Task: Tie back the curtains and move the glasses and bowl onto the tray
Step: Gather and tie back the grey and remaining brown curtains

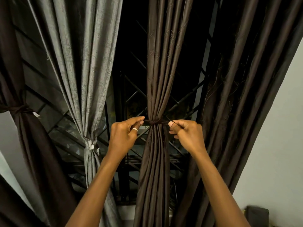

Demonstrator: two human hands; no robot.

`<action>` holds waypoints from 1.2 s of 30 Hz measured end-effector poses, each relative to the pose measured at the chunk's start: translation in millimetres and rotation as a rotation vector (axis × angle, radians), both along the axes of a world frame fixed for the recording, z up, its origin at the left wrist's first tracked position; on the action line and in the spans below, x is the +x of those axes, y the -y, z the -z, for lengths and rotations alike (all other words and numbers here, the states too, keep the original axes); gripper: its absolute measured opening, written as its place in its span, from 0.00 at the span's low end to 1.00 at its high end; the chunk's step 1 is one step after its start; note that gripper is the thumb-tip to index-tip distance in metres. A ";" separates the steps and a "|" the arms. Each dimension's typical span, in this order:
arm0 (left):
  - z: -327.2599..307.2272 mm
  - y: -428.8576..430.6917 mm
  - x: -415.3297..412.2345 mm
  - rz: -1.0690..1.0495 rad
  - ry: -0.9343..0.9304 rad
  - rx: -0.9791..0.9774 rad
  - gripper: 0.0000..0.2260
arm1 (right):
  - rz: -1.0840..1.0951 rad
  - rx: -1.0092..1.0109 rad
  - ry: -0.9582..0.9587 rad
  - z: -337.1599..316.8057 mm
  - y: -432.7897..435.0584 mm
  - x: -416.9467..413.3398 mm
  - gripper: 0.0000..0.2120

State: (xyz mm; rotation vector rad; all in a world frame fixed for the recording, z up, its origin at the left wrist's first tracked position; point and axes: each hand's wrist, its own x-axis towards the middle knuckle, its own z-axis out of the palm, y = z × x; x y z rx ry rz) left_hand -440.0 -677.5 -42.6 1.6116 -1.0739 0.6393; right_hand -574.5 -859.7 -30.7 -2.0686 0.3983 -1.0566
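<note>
Far left: dark curtain (18, 110), grey curtain (90, 145) both tied. Centre: left hand (124, 135) grip pinches one end of tie (153, 122), knotted round brown curtain (155, 79); right hand (185, 135) grip pinches other end. Step: cinching knot. Next, likely: even outward pull. No glasses, bowl, tray in view.

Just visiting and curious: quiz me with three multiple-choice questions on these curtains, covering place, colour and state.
1. The thin silver ring sits on: A a hook; B the left hand; C a tray.
2. The pleated grey fabric curtain's tie is: A red; B blue; C white.
3. The middle brown pleated fabric curtain is: A cinched by a dark cord; B hanging loose; C on the floor.
Key: B, it circles a left finger; C, white knot at its waist; A, left hand and right hand pinch the cord's ends.
</note>
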 end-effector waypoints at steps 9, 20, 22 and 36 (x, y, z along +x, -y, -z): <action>3.3 3.3 7.3 -0.021 -0.087 -0.017 0.10 | 0.054 0.023 -0.001 4.6 -2.4 14.1 0.09; -0.8 11.0 16.0 0.014 -0.178 0.021 0.12 | -0.005 0.143 -0.092 13.5 1.5 35.9 0.07; -1.0 12.8 14.6 0.007 -0.230 0.028 0.15 | 0.007 0.173 -0.107 12.9 2.9 35.7 0.06; 5.3 65.1 -41.9 -0.134 -0.239 0.127 0.13 | 0.111 0.232 0.116 -11.5 64.2 -44.2 0.05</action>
